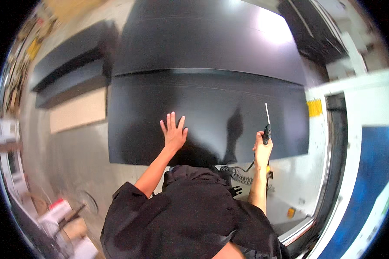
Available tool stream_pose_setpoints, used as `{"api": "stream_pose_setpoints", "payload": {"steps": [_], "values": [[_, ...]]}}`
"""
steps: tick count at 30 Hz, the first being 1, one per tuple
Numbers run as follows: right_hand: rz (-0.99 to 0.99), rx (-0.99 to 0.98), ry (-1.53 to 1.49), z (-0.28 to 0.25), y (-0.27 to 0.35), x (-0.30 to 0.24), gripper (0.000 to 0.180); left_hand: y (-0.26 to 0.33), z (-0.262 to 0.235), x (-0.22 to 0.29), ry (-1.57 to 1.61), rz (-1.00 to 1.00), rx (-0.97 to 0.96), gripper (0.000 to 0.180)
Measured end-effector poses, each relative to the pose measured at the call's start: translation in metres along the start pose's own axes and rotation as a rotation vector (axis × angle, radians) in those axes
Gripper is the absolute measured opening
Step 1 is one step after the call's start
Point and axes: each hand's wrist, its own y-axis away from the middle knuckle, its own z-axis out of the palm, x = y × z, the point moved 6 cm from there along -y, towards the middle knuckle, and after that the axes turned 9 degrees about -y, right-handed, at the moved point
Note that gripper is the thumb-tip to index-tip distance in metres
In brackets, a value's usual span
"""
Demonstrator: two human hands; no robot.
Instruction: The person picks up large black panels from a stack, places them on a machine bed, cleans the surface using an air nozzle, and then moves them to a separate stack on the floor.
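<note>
A large black panel (207,112) with a smooth sheen lies in front of me, and a second black panel (203,43) sits beyond a seam at its far edge. My left hand (174,134) rests over the near panel, fingers spread and holding nothing. On the right, my right hand (262,149) is closed around an air blow gun (267,134), whose thin, light nozzle points away from me over the panel. A coiled dark hose (240,175) hangs below the panel's near edge beside my right forearm. My fingers partly hide the gun's handle.
Black panels are stacked (73,60) at the left, above a light brown board (78,110). A white frame (354,99) with a yellow piece (315,108) stands close on the right, near a blue panel (371,172). Boxes (58,210) lie at lower left.
</note>
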Motion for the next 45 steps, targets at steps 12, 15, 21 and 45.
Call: {"api": "stream_pose_setpoints", "payload": {"steps": [12,15,21,45], "values": [[0.446,-0.117,0.172,0.062,0.035,0.092,0.030,-0.130,0.112,-0.041,0.123,0.403,-0.264,0.061],[0.568,-0.464,0.386,0.112,0.044,0.098,0.042,-0.156,0.133,-0.036,0.145,0.464,-0.295,0.064],[0.678,-0.534,0.200,0.110,0.089,0.117,0.038,-0.125,0.139,-0.002,0.177,0.644,-0.345,0.067],[0.550,-0.025,-0.247,-0.160,0.188,0.201,0.029,-0.042,0.132,0.366,0.148,0.992,-0.334,0.074]]}}
